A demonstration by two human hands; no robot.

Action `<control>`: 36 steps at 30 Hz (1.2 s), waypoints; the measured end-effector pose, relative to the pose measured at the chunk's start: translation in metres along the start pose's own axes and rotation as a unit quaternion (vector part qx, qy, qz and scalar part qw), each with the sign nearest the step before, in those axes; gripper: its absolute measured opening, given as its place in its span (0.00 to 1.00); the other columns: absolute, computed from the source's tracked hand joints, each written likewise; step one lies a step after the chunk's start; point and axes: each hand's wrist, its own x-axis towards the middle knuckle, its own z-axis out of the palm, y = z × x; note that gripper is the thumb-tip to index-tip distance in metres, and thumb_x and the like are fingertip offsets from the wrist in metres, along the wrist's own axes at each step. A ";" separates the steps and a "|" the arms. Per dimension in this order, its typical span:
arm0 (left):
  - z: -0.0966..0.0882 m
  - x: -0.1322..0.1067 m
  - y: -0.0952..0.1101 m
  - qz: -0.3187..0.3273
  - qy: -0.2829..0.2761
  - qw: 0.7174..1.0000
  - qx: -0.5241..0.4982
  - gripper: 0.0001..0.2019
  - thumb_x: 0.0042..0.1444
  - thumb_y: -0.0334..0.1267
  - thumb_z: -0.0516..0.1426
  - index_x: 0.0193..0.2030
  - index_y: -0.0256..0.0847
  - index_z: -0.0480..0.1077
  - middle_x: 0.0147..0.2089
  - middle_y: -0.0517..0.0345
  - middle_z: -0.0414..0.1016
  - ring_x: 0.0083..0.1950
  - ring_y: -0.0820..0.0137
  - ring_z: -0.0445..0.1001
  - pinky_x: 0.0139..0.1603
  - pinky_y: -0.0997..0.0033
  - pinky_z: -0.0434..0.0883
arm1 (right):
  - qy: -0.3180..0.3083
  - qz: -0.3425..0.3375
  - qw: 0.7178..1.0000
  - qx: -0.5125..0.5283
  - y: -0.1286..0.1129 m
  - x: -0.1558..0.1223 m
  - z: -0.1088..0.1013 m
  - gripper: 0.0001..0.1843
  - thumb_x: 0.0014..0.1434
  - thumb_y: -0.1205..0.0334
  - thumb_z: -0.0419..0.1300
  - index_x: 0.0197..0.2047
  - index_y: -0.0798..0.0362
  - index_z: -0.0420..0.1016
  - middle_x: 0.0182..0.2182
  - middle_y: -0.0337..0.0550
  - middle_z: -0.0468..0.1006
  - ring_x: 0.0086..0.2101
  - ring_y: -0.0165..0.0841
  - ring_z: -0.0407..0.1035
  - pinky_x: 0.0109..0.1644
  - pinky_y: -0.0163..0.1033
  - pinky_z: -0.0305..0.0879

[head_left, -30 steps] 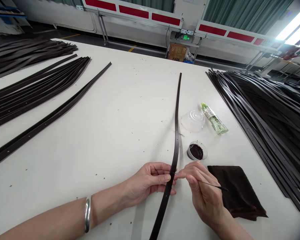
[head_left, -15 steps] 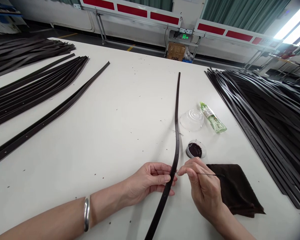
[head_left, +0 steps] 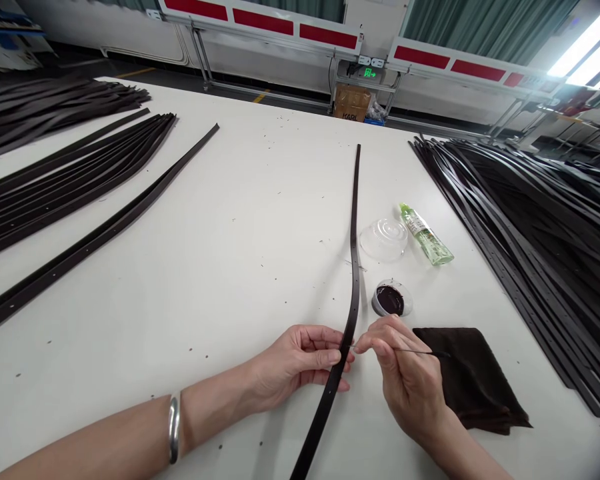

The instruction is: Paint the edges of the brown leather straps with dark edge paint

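A long dark brown leather strap (head_left: pixel 353 267) runs up the white table from the bottom edge, and my left hand (head_left: pixel 300 360) pinches it between thumb and fingers. My right hand (head_left: pixel 407 377) grips a thin dark applicator stick (head_left: pixel 420 351) just beside the strap. Its working end touches or nearly touches the strap's edge; I cannot tell which. A small round pot of dark brown paste (head_left: pixel 391 299) stands a little beyond my right hand. A silver bangle (head_left: pixel 174 428) circles my left wrist.
A dark brown cloth (head_left: pixel 473 380) lies under my right hand's side. A transparent plastic lid (head_left: pixel 383 240) and green-labelled bottle (head_left: pixel 425 235) stand farther back. Bundled straps (head_left: pixel 530 233) fill the right, more straps (head_left: pixel 75 167) the left. A white table edge (head_left: pixel 280 107) lies ahead.
My right hand has swung the stick from pointing down-right to nearly level across the hand. The view has shifted slightly; my left hand and the strap stay in place.
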 end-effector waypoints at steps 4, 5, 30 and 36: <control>-0.001 0.000 -0.001 0.001 0.004 1.000 -0.004 0.08 0.56 0.31 0.63 0.44 0.35 0.76 0.41 0.51 0.77 0.41 0.70 0.74 0.46 0.63 0.78 | 0.014 0.016 1.000 -0.013 0.000 0.000 0.000 0.14 0.66 0.77 0.47 0.39 0.52 0.68 0.29 0.41 0.75 0.31 0.33 0.67 0.38 0.42 0.61; -0.001 0.000 -0.001 0.002 0.002 1.000 -0.004 0.08 0.56 0.31 0.63 0.44 0.35 0.76 0.41 0.51 0.77 0.41 0.70 0.74 0.46 0.63 0.78 | 0.008 0.015 1.000 -0.008 -0.001 0.000 0.000 0.14 0.66 0.77 0.47 0.39 0.52 0.69 0.28 0.40 0.75 0.31 0.33 0.68 0.38 0.42 0.62; -0.005 0.000 -0.003 0.020 0.011 0.998 -0.057 0.10 0.56 0.29 0.63 0.45 0.35 0.76 0.39 0.50 0.78 0.41 0.68 0.77 0.46 0.64 0.77 | -0.128 -0.116 0.969 -0.179 0.017 -0.031 -0.011 0.14 0.69 0.69 0.48 0.53 0.52 0.69 0.48 0.45 0.79 0.50 0.39 0.69 0.51 0.47 0.63; -0.004 -0.002 -0.001 0.010 0.014 0.999 -0.049 0.09 0.56 0.30 0.64 0.44 0.35 0.77 0.40 0.52 0.78 0.40 0.71 0.76 0.47 0.64 0.78 | -0.064 -0.071 0.986 -0.138 0.007 -0.024 -0.015 0.16 0.71 0.66 0.43 0.55 0.51 0.68 0.49 0.47 0.78 0.50 0.40 0.69 0.48 0.47 0.67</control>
